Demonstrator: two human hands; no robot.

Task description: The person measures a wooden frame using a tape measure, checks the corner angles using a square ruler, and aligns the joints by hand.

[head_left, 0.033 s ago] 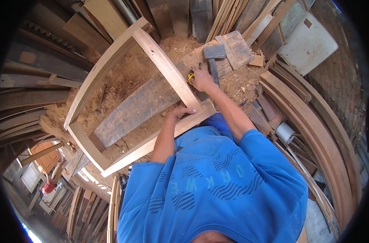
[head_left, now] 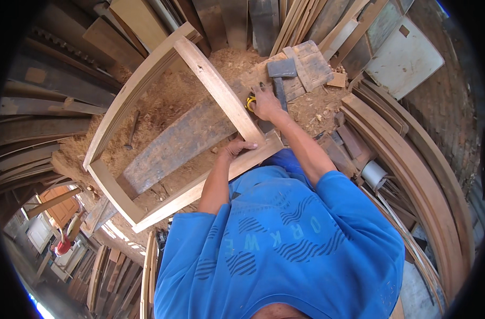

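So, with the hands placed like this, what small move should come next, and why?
Probably lift the right hand clear with the yellow object it covers, while the left hand steadies the wooden frame. The left hand rests on the frame's near corner; the right is beyond the rail, beside the hammer. What the yellow object is cannot be told.

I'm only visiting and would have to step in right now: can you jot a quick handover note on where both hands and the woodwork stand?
Left hand: resting open on the near corner joint of the wooden frame, steadying it.
Right hand: beyond the frame's right rail, on a small yellow object; grip unclear.
Frame lies on the sawdust-covered bench, over a dark plank.
Hatchet lies just past the right hand; a hammer lies inside the frame.
Done: frame looks assembled on four sides.
Left: cannot be told from this view.
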